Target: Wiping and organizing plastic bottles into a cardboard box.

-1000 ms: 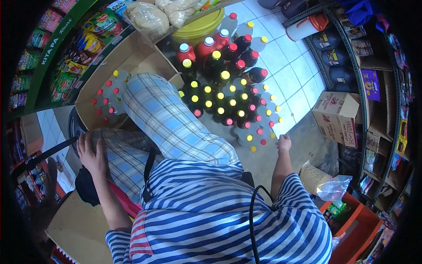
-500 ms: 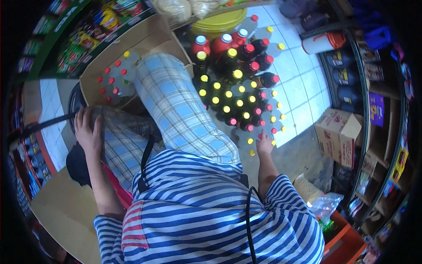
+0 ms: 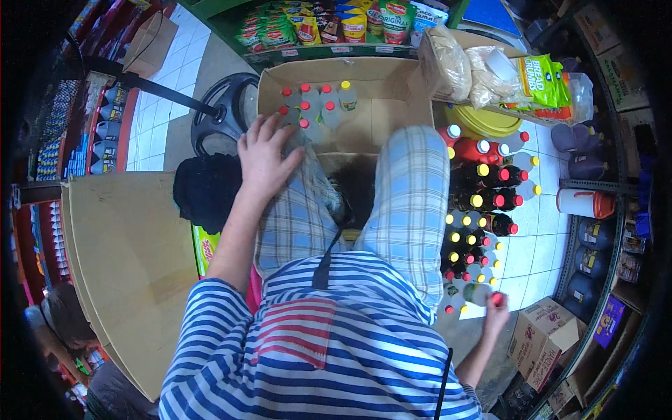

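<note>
On the floor at my right side, my right hand (image 3: pixel 495 318) grips a clear bottle (image 3: pixel 477 294) by its red cap. The bottle is tilted, its body pointing left over the other bottles. Around it stand several bottles of clear and dark liquid, among them a dark bottle (image 3: pixel 501 224), with red or yellow caps. My left hand (image 3: pixel 264 157) lies over my left knee, fingers spread and holding nothing. Just beyond that knee is an open cardboard box (image 3: pixel 381 82), with several small clear bottles (image 3: pixel 327 110) grouped in its left part.
A shelf of snack pouches (image 3: pixel 343 24) runs behind the box. Bagged goods (image 3: pixel 483 73) fill a carton at the far right. A black round base (image 3: pixel 222 115) with a pole stands left. A large cardboard sheet (image 3: pixel 133 273) and a closed carton (image 3: pixel 546 336) flank me.
The view has swung left, bringing the box to the middle. My right hand, earlier at the near bottles, now has one by its cap, tilted. My left hand stays at my knee.
</note>
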Demonstrator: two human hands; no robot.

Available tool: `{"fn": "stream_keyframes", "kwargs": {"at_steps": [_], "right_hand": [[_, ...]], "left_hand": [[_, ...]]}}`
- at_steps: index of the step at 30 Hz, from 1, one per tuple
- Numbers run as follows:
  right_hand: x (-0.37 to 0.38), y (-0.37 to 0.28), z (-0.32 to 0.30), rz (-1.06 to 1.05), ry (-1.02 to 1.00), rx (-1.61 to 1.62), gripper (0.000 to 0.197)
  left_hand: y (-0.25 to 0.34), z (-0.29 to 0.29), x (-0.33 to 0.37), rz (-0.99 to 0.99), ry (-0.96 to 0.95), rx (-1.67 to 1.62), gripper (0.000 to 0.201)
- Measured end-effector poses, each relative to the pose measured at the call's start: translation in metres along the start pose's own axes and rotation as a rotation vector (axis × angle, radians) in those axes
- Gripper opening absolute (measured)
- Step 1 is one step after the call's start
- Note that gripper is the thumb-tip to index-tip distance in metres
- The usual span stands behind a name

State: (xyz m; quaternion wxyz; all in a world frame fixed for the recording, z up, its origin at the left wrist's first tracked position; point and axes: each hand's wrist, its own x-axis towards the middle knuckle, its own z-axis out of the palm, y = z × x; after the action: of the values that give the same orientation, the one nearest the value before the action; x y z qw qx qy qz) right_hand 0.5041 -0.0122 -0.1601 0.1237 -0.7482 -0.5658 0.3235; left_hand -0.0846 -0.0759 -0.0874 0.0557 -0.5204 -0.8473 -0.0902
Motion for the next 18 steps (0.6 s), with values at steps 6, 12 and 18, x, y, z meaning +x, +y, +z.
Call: {"fn": "stream_keyframes", "kwargs": {"at_steps": [6,12,18], "right_hand": [[-0.004,-0.214,-0.036,-0.680,0.320,0.015,0.030],[-0.005,-0.394,0.048,-1.178,0.032,0.362,0.046],[0.010,-0.448,0.117,-1.054,-0.454,0.456,0.065]], "left_hand": [[0.088,-0.038,0.033,0.463,-0.178,-0.890,0.047],[0.123,-0.074,0.090,0.778,0.108,-0.775,0.063],[0.032,-0.023,0.148,0.483,-0.056,-0.734,0.057]]}}
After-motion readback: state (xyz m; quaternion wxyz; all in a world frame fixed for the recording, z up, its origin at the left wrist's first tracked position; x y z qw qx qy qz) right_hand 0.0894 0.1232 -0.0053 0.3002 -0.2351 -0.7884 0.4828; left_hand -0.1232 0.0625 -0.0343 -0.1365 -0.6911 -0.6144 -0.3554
